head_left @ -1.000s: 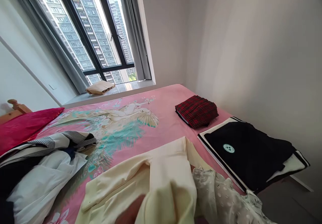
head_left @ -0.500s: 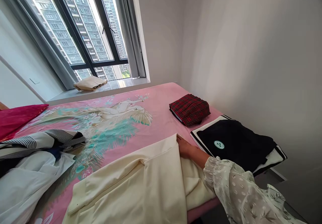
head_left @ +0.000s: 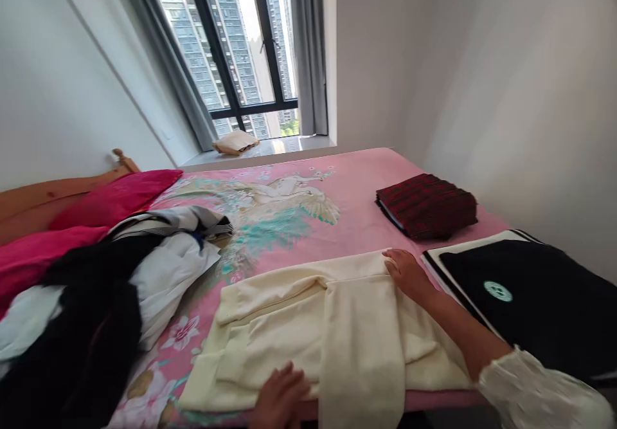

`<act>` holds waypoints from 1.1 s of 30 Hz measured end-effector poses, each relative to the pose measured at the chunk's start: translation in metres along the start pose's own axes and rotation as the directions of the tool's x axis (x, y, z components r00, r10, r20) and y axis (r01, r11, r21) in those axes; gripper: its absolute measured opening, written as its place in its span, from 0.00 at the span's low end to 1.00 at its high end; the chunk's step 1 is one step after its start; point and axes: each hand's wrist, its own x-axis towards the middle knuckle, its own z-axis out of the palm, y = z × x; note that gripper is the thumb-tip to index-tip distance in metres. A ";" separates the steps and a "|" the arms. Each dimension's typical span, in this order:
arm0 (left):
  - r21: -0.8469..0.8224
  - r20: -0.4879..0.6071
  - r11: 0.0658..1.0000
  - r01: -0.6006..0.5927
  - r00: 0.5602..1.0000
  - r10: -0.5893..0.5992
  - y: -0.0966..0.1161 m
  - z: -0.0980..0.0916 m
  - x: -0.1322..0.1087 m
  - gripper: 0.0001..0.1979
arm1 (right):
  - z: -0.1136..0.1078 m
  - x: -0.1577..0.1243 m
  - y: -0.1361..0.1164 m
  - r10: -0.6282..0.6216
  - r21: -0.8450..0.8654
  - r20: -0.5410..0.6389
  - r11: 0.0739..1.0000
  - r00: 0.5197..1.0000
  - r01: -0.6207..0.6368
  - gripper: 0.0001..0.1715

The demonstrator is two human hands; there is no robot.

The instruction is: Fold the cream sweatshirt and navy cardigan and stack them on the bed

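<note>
A cream long-sleeved top lies on the pink bed, partly folded. One of its sleeves crosses the body and hangs past the bed's near edge. My right hand rests at the top right corner of this garment, fingers stretched out on the cloth. Low in the view, my left hand hovers at or just over the garment's lower edge; it is a little blurred, its fingers extended, and nothing shows in it. Whether it touches the cloth I cannot tell.
Right of the top lie a folded black garment with a round emblem and a red plaid folded cloth. A heap of black and white clothes and crimson pillows fill the left. A window with grey curtains stands behind.
The view has swung left and back, showing more clothes and the headboard. My left hand has come into view at the bottom. My right hand stays at the top's corner, its fingers now more visible.
</note>
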 end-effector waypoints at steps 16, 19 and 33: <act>0.501 -0.052 0.854 0.141 0.990 -0.133 -0.146 -0.100 0.071 0.17 | 0.057 -0.030 -0.140 -0.037 0.197 0.255 0.980 0.966 -0.014 0.29; 0.509 -0.070 0.854 0.102 0.995 -0.078 -0.151 -0.113 0.063 0.16 | 0.060 -0.033 -0.136 -0.026 0.163 0.298 0.986 0.954 -0.024 0.29; 0.348 -0.028 0.936 0.056 0.998 -0.049 -0.136 -0.090 0.082 0.22 | 0.039 -0.006 -0.167 -0.009 0.121 0.261 0.992 0.965 -0.023 0.20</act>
